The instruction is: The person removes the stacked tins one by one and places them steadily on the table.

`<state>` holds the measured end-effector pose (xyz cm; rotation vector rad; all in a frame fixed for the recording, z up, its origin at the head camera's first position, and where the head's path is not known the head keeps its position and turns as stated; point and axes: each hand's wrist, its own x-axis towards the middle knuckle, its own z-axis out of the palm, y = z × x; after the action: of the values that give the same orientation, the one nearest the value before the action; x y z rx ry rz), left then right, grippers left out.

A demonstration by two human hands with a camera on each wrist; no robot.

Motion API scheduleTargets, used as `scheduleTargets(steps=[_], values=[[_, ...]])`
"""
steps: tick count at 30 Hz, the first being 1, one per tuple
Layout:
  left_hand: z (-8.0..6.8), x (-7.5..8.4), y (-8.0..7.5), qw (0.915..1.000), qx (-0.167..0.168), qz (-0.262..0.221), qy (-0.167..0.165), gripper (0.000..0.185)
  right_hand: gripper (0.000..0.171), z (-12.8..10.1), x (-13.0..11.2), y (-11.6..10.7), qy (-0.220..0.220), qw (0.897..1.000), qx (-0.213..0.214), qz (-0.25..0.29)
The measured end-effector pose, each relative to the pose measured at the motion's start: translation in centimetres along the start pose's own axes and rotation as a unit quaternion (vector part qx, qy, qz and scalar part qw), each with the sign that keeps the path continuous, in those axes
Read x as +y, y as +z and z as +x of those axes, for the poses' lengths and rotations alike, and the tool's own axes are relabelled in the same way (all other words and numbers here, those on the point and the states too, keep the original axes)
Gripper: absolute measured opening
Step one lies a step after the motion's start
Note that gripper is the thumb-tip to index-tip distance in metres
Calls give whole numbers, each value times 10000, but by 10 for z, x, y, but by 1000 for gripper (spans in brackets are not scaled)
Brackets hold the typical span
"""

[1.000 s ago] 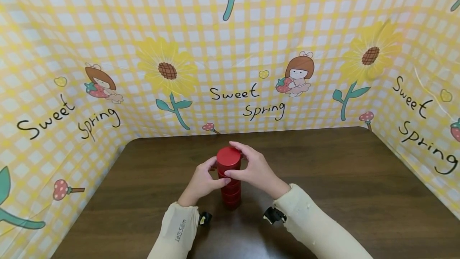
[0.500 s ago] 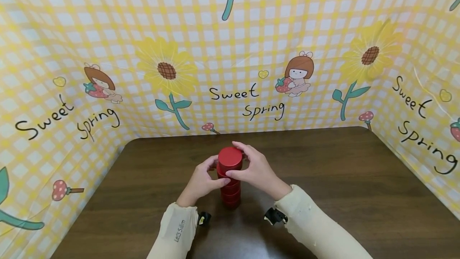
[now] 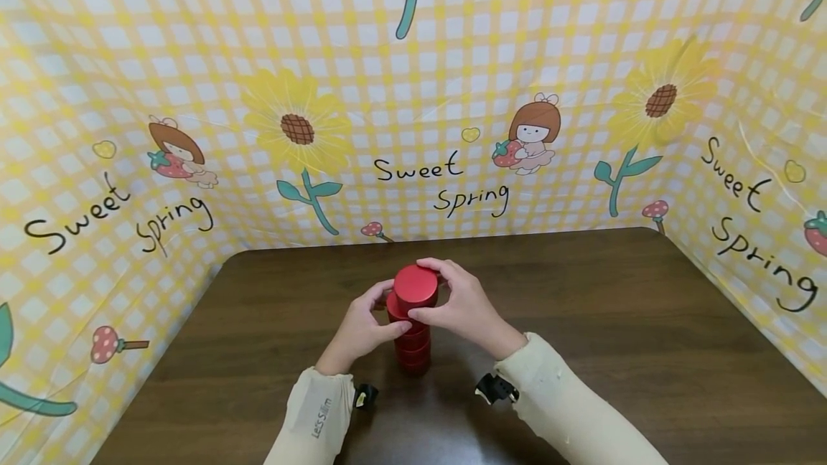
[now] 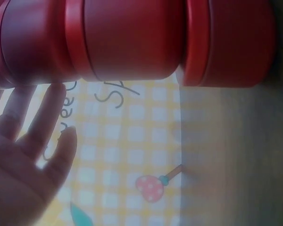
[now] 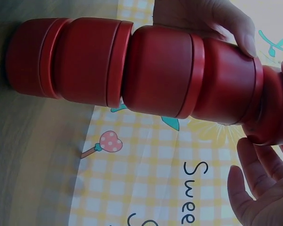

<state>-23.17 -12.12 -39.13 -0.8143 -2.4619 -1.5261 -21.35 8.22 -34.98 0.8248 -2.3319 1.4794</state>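
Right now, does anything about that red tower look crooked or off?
Yes. The top red cup sits shifted to the right of the one under it, so the red stack is stepped rather than straight. The right hand grips the top cup; the left hand holds the stack below.

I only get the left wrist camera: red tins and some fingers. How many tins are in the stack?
Observer: The right wrist view shows five red tins stacked upright on the table.
Operator: Who's holding the top one?
Observer: The right hand grips the top tin, seen from the head view.
Operator: Is it on straight?
Observer: No, it sits off-centre, shifted right; the left hand holds the tin below.
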Motion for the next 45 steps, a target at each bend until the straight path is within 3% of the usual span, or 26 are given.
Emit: scheduleTargets(steps=[26, 45], values=[[2, -2, 0, 9996, -76, -180, -179, 51, 63, -12, 9, -19, -16, 9983, 565, -141], [-1, 0, -1, 9999, -48, -60, -128, 52, 61, -37, 26, -25, 862, 9948, 529, -96]])
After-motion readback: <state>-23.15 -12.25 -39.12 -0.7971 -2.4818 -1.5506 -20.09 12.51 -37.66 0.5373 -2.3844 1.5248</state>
